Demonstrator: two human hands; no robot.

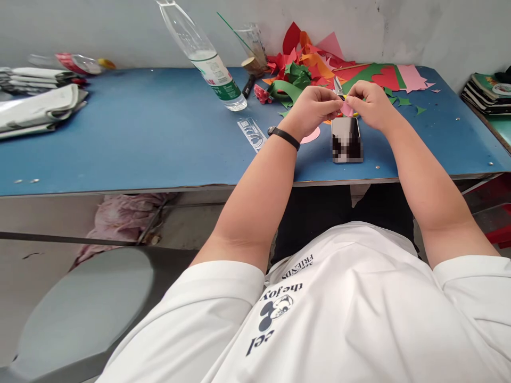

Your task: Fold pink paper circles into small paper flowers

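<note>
Fingers (329, 105) of left hand (312, 109) and right hand (372, 104) pinch one pink paper (347, 110) near one phone (347, 140).

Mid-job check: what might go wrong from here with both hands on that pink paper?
The pink paper, pinched by the left hand and right hand, might crease or tear if they pull apart. The scissors show blades just beyond, so reaching forward could risk a cut. The bottle standing to the left might tip if bumped.
</note>
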